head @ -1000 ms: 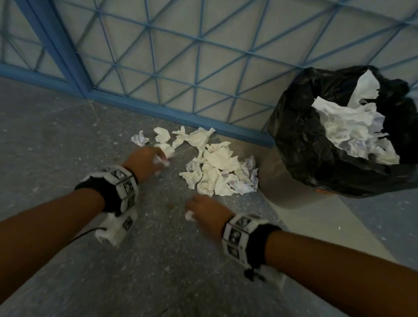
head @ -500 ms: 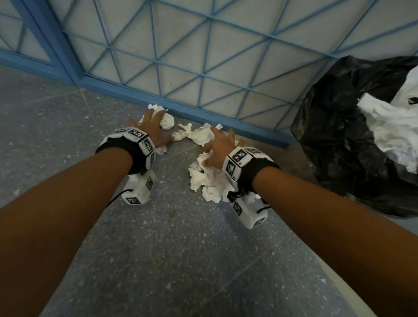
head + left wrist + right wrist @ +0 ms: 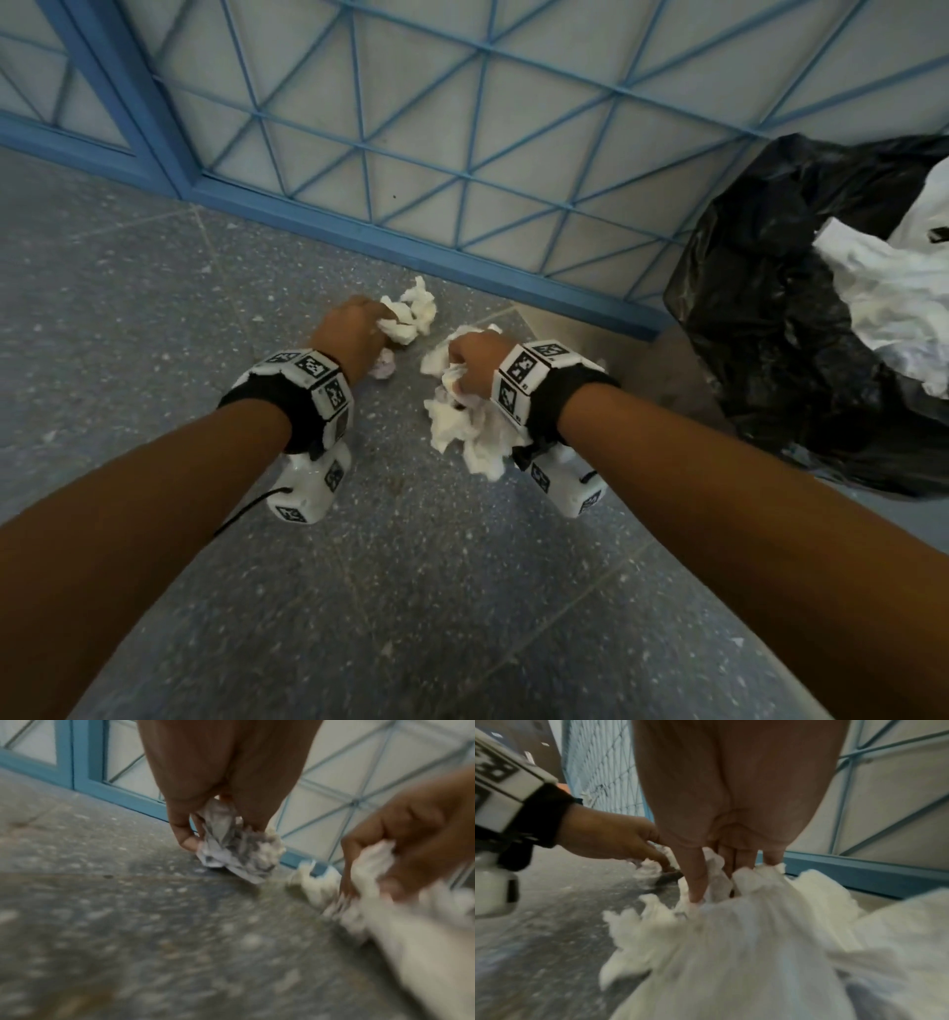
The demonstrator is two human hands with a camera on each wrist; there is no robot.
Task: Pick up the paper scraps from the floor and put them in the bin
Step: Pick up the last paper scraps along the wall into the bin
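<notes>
White crumpled paper scraps lie on the grey speckled floor by the blue wall base. My left hand [image 3: 354,334] grips a small bunch of scraps [image 3: 408,316]; the left wrist view shows thumb and fingers curled round that bunch [image 3: 239,850]. My right hand [image 3: 475,360] clutches the larger heap of scraps [image 3: 470,431], its fingers [image 3: 696,882] dug into the white paper [image 3: 744,943]. One small scrap [image 3: 382,366] lies loose under the left wrist. The bin [image 3: 801,329], lined with a black bag and holding white paper [image 3: 893,308], stands at the right.
A wall of pale panels with a blue lattice frame [image 3: 462,154] runs along the back, with a blue base rail [image 3: 411,246] at floor level. Bare grey floor [image 3: 436,591] stretches toward me between my forearms.
Both hands went from spread over the scraps to curled round them. The scattered pile has been gathered into two bunches, and the view has moved closer.
</notes>
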